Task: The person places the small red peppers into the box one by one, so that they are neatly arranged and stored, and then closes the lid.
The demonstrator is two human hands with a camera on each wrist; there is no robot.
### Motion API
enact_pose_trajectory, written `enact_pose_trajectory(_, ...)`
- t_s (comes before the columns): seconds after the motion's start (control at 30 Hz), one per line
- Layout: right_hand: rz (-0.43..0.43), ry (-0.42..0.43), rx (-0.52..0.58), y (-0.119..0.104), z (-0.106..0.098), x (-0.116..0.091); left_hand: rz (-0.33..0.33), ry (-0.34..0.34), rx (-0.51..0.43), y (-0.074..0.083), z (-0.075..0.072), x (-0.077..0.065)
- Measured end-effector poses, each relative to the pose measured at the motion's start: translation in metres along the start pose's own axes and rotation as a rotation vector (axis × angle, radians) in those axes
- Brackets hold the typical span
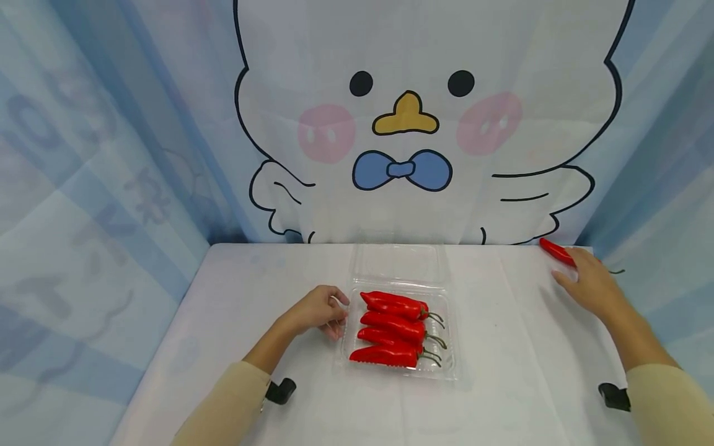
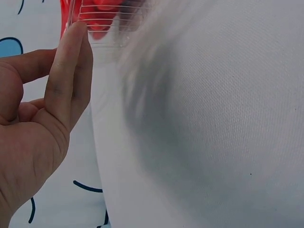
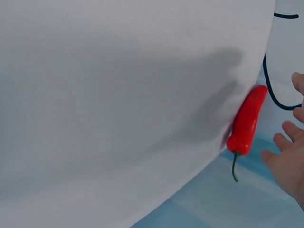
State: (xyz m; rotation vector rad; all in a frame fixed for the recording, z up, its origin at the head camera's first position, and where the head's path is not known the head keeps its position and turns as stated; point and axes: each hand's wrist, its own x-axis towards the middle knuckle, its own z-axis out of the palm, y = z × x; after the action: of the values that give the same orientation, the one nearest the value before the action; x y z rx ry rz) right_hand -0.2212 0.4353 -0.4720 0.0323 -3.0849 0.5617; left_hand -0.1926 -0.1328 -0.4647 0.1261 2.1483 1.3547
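Several red chili peppers [image 1: 392,328] lie side by side in a clear plastic container [image 1: 449,365], with their green stems to the right. My left hand [image 1: 320,310] is at the container's left side. In the left wrist view, its fingertips [image 2: 79,29] are right at the clear wall, with the left hand [image 2: 45,99] partly bent. At the far right corner of the table, another red chili pepper [image 1: 556,251] lies at the edge. My right hand [image 1: 591,282] reaches over it, hiding its middle. In the right wrist view, spread fingers of the right hand [image 3: 289,152] show beside the pepper [image 3: 247,121].
The container's transparent lid [image 1: 398,263] is folded back toward the far edge of the white table [image 1: 268,266]. Behind stands a curtain [image 1: 407,210] with a cartoon bird, and blue curtains [image 1: 100,217] hang at both sides.
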Motion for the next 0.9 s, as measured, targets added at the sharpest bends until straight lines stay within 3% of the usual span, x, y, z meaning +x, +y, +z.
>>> enact_pose_trajectory(0.27, 0.041, -0.022, 0.02, 0.004, 0.002, 0.006, -0.013, 0.009, 0.016, -0.001, 0.0, 0.001)
enact_pose_trajectory(0.7, 0.011, 0.006, 0.005, -0.001, -0.005, 0.015, -0.01, 0.004, 0.009, -0.002, 0.001, 0.001)
enact_pose_trajectory(0.9, 0.065, -0.059, -0.031, 0.005, -0.007, 0.022, -0.011, 0.006, 0.015, -0.001, 0.002, 0.001)
